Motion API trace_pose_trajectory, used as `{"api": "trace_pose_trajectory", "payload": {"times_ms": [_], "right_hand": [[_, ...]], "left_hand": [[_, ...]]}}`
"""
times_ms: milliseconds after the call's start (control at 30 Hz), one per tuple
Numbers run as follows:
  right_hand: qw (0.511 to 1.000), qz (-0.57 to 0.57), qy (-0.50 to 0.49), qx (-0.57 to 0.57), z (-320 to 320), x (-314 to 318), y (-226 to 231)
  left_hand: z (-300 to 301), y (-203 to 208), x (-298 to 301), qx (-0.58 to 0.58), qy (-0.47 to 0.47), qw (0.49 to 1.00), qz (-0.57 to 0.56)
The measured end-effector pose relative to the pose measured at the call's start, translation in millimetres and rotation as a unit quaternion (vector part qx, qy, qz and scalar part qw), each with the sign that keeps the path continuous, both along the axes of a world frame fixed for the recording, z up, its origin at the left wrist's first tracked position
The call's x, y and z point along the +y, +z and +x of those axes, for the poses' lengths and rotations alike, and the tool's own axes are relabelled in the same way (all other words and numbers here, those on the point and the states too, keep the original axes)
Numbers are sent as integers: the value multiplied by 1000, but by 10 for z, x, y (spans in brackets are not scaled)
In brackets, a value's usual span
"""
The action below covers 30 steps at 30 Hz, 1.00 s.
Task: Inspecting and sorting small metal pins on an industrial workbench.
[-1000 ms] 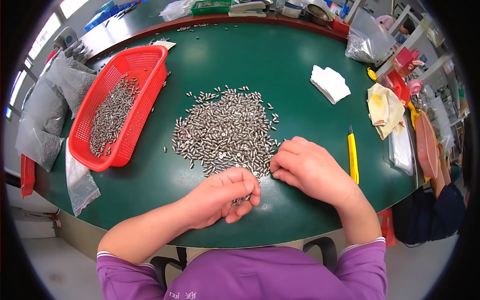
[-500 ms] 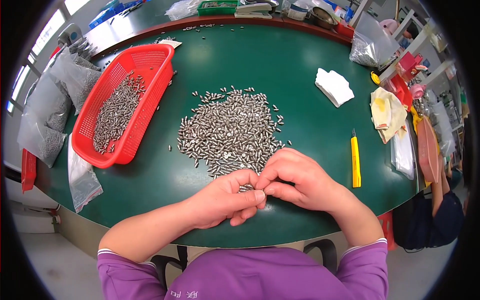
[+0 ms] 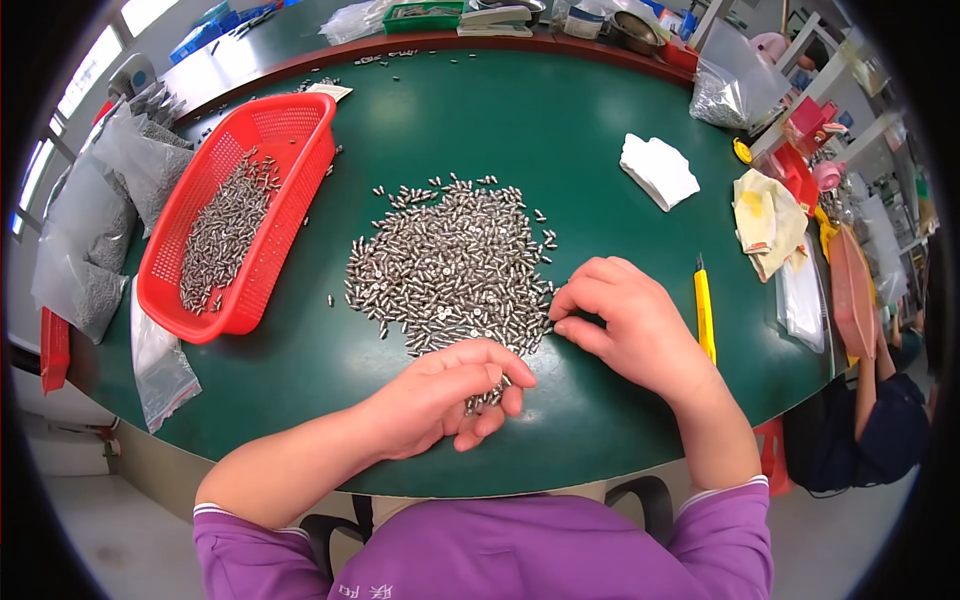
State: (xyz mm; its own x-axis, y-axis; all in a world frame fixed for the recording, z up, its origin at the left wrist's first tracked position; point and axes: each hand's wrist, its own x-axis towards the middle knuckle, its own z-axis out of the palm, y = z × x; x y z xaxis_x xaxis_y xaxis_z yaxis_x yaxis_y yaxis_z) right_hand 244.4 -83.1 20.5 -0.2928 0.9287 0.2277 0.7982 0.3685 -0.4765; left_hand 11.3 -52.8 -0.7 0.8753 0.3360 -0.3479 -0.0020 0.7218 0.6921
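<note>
A heap of small silvery metal pins [image 3: 445,265], pointed at the ends, lies on the green table in front of me. My left hand [image 3: 425,400] is curled just below the near side of the heap, holding several of the same metal pins [image 3: 486,396] in its fingers. At the heap's right edge is my right hand [image 3: 635,325], thumb and forefinger brought together in a pinch. Whether a pin sits between those fingertips is too small to make out. A few loose pins lie around the heap.
Left of the heap stands a red perforated basket [image 3: 290,235] partly filled with metal pins. Bulging clear bags [image 3: 90,225] lie beyond it. On the right are a yellow utility knife [image 3: 705,315], folded white paper [image 3: 660,172] and a stained cloth [image 3: 768,220].
My hands have parted. The right hand has moved from the left fingertips out to the heap's right edge, while the left stays nearly in place with its pins. The view has shifted slightly.
</note>
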Motion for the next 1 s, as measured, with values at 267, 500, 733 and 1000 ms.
{"api": "trace_pose_trajectory", "payload": {"times_ms": [267,500,733,1000], "right_hand": [[999,-27,30,-15,-36,-35,1],[992,-28,97,74,-147,-42,20],[977,18,130,166,-214,-72,29],[970,33,129,205,-280,-76,-19]], "left_hand": [[5,-46,-6,-10,15,1000,7],[27,-5,-3,19,20,1000,-2],[15,-10,-13,10,25,1000,-7],[20,2,-24,34,27,999,6]]}}
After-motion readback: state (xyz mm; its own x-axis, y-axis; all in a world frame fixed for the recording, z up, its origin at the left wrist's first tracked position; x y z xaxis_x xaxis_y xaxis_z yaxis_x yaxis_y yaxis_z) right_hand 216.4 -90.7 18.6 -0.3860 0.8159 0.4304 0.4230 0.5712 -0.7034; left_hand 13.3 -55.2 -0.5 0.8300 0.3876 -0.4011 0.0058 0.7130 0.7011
